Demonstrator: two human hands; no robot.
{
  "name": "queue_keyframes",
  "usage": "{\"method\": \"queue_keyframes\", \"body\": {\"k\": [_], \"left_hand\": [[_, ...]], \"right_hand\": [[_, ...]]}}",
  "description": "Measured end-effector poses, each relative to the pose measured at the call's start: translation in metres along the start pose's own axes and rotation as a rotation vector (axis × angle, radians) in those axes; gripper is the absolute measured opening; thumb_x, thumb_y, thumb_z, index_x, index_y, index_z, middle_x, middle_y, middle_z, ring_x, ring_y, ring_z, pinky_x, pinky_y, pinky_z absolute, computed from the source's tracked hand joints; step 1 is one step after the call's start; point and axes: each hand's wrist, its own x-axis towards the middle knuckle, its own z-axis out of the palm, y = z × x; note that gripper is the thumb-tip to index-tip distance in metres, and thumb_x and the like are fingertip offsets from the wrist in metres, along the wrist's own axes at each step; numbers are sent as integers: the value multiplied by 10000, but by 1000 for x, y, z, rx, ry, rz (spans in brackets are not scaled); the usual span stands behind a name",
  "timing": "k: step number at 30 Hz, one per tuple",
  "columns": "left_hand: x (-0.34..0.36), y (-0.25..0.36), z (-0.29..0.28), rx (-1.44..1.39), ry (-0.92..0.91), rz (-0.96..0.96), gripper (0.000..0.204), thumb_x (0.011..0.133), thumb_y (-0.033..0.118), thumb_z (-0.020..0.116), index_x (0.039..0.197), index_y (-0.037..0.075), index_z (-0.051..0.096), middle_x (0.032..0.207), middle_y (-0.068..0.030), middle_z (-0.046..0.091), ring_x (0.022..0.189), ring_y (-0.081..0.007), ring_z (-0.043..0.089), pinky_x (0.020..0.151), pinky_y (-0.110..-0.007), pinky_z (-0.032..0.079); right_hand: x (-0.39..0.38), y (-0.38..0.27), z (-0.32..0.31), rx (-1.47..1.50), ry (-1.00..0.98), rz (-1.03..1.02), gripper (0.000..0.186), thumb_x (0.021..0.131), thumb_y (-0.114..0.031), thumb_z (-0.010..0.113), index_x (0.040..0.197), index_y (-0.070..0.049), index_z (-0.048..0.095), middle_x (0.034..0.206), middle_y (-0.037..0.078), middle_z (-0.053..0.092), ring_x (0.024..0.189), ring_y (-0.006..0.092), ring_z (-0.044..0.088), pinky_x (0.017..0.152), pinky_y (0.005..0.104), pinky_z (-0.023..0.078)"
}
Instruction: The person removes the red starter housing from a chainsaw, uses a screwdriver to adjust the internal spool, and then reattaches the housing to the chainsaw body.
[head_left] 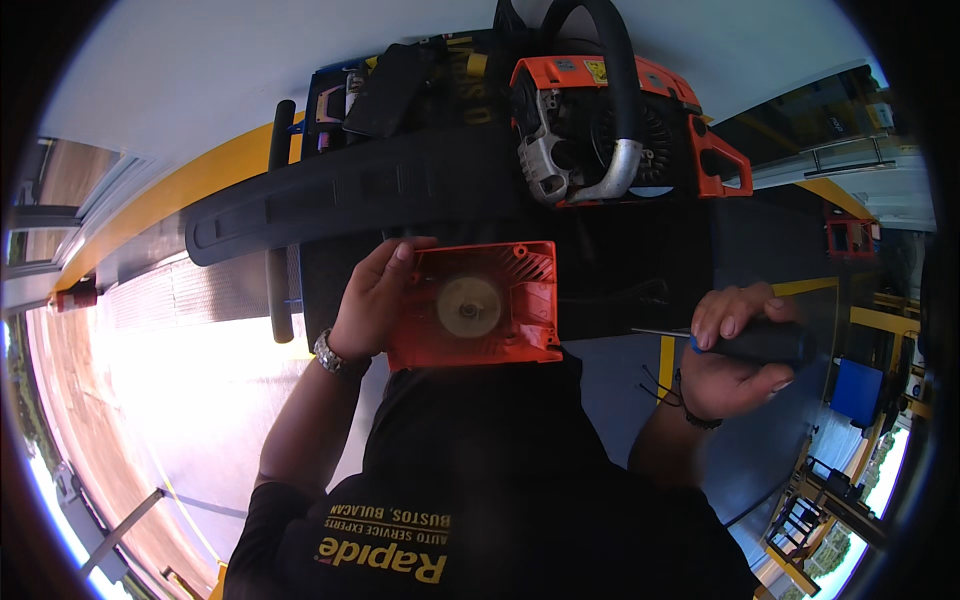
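The orange-red plastic cover [538,300] is open side up before the person's torso, at the tabletop's [640,255] near edge: a shallow shell, slotted at one corner, with a dusty pale disc [468,307] inside. The left grip [368,305] pinches its left edge; the right grip [715,378] is curled around a dark-handled screwdriver [765,343]. Beyond, a long black guard [300,198] lies beside an orange engine unit [560,75], whose curved black handle [622,80] partly blocks its side.

The left hand [368,302] grips the red cover [540,315] by its left edge, thumb [401,258] on top; the right hand [712,385], right of the cover, has its fingers [714,318] curled.
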Motion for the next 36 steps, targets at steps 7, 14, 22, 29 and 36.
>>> {"method": "queue_keyframes", "body": {"k": [7, 14, 22, 29, 36], "left_hand": [[13, 41, 68, -220, -173, 21, 447, 1106, 324, 374, 1301, -17, 588, 1129, -103, 669, 1004, -138, 634, 905, -313, 524], [-1, 74, 58, -153, 188, 112, 490, 1103, 343, 325, 1331, -38, 531, 1238, -204, 645, 1118, -262, 654, 981, -382, 530], [-4, 31, 55, -63, 238, 76, 441, 1097, 329, 390, 1333, -15, 531, 1184, -164, 670, 1062, -228, 667, 922, -362, 557], [26, -11, 99, 58, 190, -27, 343, 1070, 267, 487, 1259, 4, 600, 1150, -126, 680, 1003, -178, 673, 868, -336, 561], [1, -17, 136, 1168, 460, 601, 496, 761, 268, 837, 1199, 103, 672, 1350, -152, 532, 1189, -324, 586, 930, -441, 524]], "right_hand": [[-10, -27, -43, -921, -319, 207, 509, 819, -157, 715, 1287, -58, 541, 1249, 171, 562, 917, 288, 678, 711, 357, 567], [-97, 71, -88, -1249, -250, 678, 549, 757, -129, 774, 1265, -117, 566, 1363, 132, 511, 1024, 377, 685, 779, 447, 605], [-57, 65, -180, -1376, -281, 677, 390, 761, -151, 785, 1097, -69, 604, 1236, 114, 555, 915, 360, 687, 755, 446, 581], [-41, 59, -223, -1105, -340, 119, 419, 856, -276, 764, 1174, -62, 592, 1121, 111, 584, 827, 267, 650, 696, 371, 535], [10, -7, -132, 287, 34, -86, 532, 1010, -480, 559, 1349, -94, 421, 930, 61, 510, 669, 140, 548, 638, 297, 498]]}}
